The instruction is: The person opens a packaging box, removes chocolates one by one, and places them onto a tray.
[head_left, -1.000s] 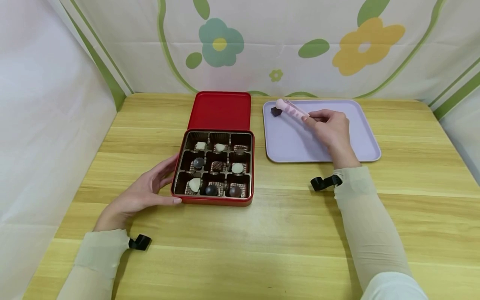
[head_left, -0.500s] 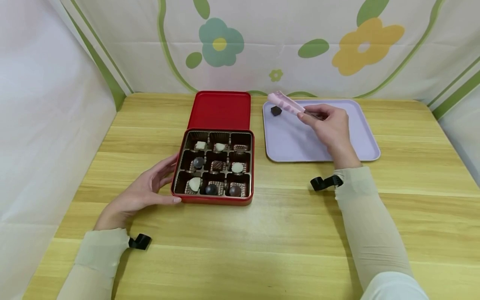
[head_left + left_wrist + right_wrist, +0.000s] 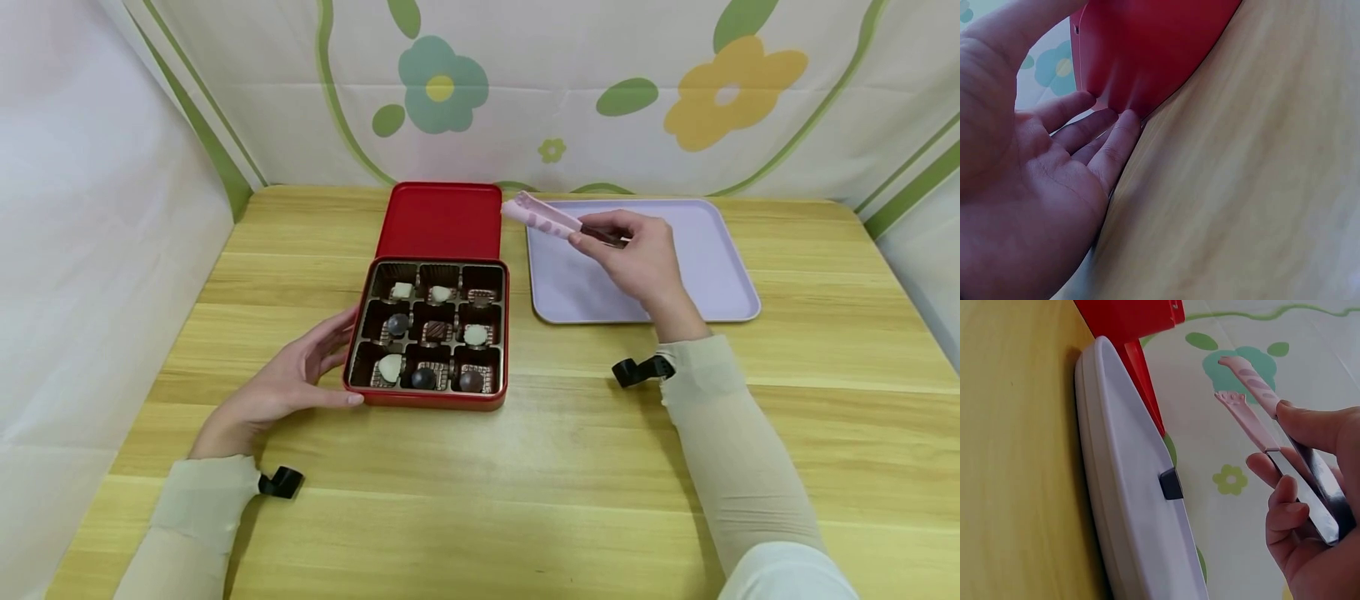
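Observation:
My left hand rests at the left side of a red chocolate box; in the left wrist view its fairly straight fingertips touch the red wall. The box holds white and dark chocolates in a divided insert. With thumb and fingers, my right hand grips metal tongs with pink paw-shaped tips, raised over the left part of a lilac tray. In the right wrist view the tips stand apart with nothing between them. A dark chocolate cube lies on the tray, hidden behind the tongs in the head view.
The box's red lid lies folded back behind it. A flower-printed cloth hangs at the back edge of the wooden table, and white cloth hangs on the left. Black wrist mounts stick out from the sleeves.
My right hand has lifted the tongs away from the dark chocolate and moved left toward the box lid. The chocolate stayed on the tray. My left hand has not moved.

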